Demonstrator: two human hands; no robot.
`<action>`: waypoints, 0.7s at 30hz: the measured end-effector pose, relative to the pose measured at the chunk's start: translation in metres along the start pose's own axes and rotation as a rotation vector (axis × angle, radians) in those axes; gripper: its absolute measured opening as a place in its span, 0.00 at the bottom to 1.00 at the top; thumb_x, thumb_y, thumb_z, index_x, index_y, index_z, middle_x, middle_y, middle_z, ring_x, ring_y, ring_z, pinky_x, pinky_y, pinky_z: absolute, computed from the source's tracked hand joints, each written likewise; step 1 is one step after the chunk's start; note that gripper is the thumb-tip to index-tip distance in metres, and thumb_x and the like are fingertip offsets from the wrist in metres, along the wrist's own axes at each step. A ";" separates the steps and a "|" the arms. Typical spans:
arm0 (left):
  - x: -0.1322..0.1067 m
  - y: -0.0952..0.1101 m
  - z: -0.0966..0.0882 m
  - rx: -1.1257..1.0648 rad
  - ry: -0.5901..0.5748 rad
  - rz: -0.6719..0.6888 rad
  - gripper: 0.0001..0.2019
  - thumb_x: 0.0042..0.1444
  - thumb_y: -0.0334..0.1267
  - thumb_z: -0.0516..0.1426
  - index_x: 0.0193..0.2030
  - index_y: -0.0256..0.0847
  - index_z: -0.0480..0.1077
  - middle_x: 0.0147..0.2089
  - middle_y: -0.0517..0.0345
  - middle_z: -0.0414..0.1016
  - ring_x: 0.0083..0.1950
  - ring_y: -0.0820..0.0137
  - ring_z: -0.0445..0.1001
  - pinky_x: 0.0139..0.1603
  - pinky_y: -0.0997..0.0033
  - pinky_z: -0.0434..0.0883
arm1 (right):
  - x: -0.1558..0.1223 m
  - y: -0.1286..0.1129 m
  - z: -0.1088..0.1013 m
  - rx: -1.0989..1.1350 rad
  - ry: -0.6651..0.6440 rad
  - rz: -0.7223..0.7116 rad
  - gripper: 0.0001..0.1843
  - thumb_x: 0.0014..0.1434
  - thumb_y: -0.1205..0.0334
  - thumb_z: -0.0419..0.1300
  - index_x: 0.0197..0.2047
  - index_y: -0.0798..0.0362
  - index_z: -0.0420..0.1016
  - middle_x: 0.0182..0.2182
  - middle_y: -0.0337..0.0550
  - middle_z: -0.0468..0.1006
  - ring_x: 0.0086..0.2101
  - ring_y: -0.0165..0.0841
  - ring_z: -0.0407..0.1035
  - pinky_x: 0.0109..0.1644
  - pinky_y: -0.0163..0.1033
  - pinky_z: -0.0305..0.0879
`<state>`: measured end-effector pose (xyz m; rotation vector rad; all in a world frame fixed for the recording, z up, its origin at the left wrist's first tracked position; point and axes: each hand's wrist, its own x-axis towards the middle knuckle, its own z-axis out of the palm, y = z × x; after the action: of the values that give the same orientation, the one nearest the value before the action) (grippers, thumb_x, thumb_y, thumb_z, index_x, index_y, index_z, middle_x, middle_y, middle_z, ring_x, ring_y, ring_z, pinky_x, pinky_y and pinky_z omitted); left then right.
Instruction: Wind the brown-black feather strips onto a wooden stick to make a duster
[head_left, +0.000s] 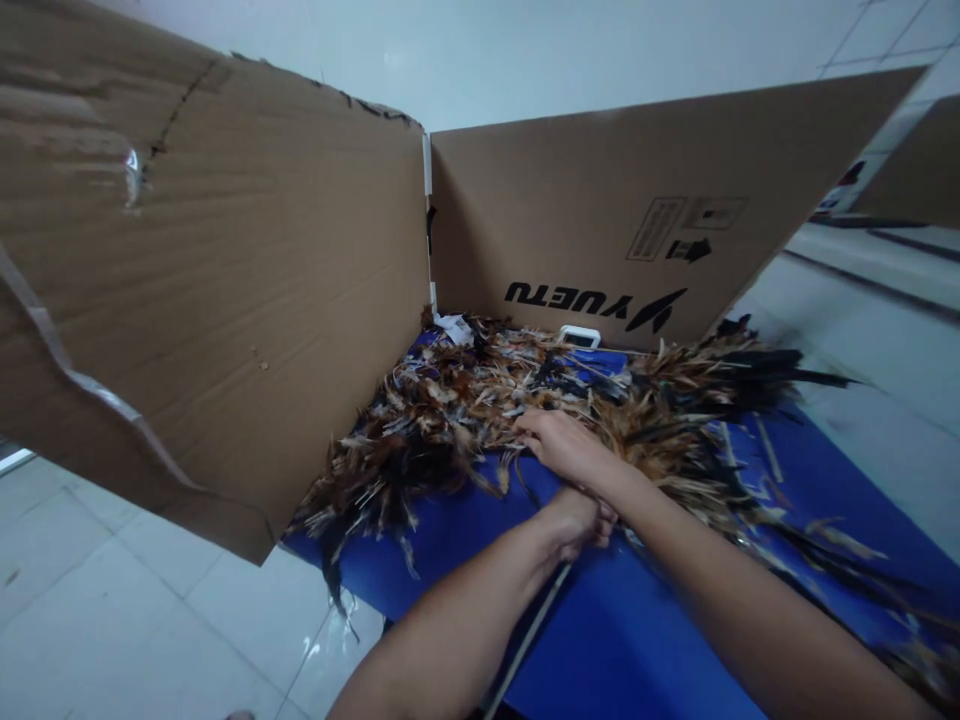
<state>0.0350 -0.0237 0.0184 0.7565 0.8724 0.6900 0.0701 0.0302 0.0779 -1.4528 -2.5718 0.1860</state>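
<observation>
- Right hand (pixel 564 447) flat, fingers loose, pressing on wispy brown-black feathers (pixel 480 410) heaped across blue table (pixel 637 630).
- Left hand (pixel 577 522) clenched around thin pale stick (pixel 534 625), perhaps.
- Corrugated cardboard (pixel 225 290) walls behind.

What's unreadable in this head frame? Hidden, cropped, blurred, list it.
- Left hand: fingers curled, partly under the right wrist; whether it grips the thin pale stick is unclear.
- Right hand: fingertips buried in the brown and black feather pile.
- Small white object: half hidden behind feathers.
- Printed label on the brown cardboard wall: too small to read.
- Blue table: right side motion-blurred, cropped by the frame.
</observation>
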 end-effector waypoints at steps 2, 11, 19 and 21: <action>0.001 0.001 0.002 0.069 -0.002 0.026 0.12 0.54 0.42 0.49 0.23 0.39 0.60 0.14 0.68 0.53 0.13 0.80 0.48 0.16 0.77 0.48 | 0.015 0.002 0.001 -0.102 -0.051 0.017 0.15 0.53 0.75 0.50 0.35 0.52 0.76 0.37 0.47 0.78 0.38 0.37 0.71 0.40 0.37 0.63; 0.026 -0.015 -0.005 0.084 0.087 -0.040 0.08 0.49 0.34 0.48 0.21 0.39 0.59 0.15 0.65 0.58 0.12 0.77 0.54 0.17 0.74 0.54 | 0.055 0.041 -0.004 -0.214 0.107 0.213 0.21 0.51 0.74 0.53 0.48 0.53 0.71 0.48 0.49 0.72 0.45 0.38 0.68 0.46 0.37 0.61; 0.041 -0.032 -0.009 0.127 0.059 0.021 0.13 0.50 0.41 0.49 0.17 0.40 0.57 0.12 0.62 0.54 0.12 0.75 0.53 0.17 0.73 0.53 | 0.081 0.059 0.037 -0.182 -0.165 0.181 0.37 0.45 0.73 0.60 0.60 0.52 0.61 0.53 0.52 0.70 0.48 0.39 0.67 0.46 0.37 0.62; 0.044 -0.035 -0.009 0.130 0.057 0.042 0.14 0.50 0.43 0.49 0.18 0.40 0.58 0.12 0.62 0.54 0.13 0.75 0.53 0.16 0.73 0.53 | 0.082 0.060 0.040 -0.178 -0.165 0.180 0.28 0.48 0.74 0.56 0.54 0.55 0.69 0.46 0.54 0.75 0.45 0.39 0.70 0.44 0.37 0.63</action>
<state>0.0552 -0.0060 -0.0317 0.8771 0.9624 0.6996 0.0698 0.1306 0.0354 -1.8065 -2.6413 0.1071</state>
